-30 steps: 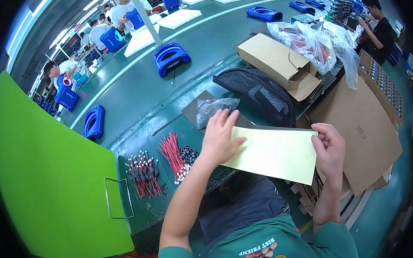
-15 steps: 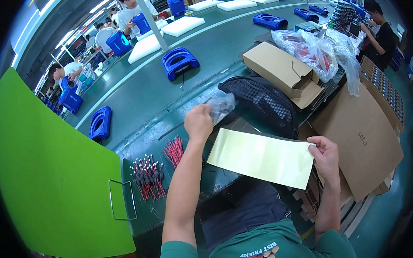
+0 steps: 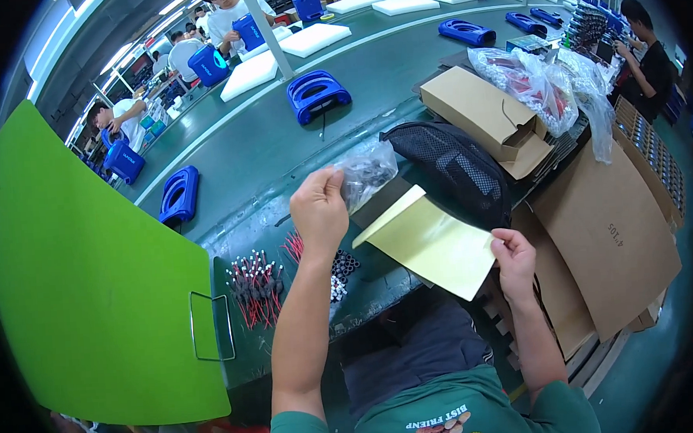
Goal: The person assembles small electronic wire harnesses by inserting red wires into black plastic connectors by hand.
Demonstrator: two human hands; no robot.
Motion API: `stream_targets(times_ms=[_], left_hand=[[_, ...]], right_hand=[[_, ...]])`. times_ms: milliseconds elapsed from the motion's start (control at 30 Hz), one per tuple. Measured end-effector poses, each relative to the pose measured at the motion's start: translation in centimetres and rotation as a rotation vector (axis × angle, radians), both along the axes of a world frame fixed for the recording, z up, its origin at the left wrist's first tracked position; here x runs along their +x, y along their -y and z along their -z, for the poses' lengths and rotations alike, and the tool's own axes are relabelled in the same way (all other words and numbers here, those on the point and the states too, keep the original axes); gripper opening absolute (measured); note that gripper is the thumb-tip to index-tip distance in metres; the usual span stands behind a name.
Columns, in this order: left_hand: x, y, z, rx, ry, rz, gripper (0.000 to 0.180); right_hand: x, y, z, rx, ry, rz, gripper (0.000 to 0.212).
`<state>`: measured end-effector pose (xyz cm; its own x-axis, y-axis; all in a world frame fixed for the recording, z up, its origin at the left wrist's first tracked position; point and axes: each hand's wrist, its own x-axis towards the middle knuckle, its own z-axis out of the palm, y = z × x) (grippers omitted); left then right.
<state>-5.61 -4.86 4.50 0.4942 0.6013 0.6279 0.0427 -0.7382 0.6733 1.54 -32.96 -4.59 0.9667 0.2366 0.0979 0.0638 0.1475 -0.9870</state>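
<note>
"Head view: what are your fingers doing?"
"On my left hand (image 3: 320,210), they're pinched together on the clear plastic bag (image 3: 369,172). My right hand (image 3: 515,261) clamps the yellow sheet (image 3: 438,241) by its right end."
"Where are those?"
"The clear plastic bag is just left of a black mesh case (image 3: 452,168); the yellow sheet, its left end folding up, is nearer to me."

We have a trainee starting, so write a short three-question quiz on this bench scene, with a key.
1. Multiple choice: which holds the pale yellow sheet? (a) left hand (b) right hand (c) both
2. True or false: the left hand grips a clear plastic bag.
3. Fill in: the large panel at the picture's left is ____ in colour.

Key: 1. b; 2. True; 3. green
</note>
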Motion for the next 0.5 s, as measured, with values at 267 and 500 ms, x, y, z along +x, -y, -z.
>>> stream_targets(times_ms=[267,500], left_hand=[[0.7,-0.4,4.5,0.086,-0.156,-0.045,0.013],[1.1,0.0,5.2,0.123,-0.294,-0.004,0.014]], right_hand=[[-1.3,0.3,-1.7,-0.566,0.478,0.061,0.021],[-1.2,-2.4,-5.8,-0.954,1.003,-0.043,0.031]])
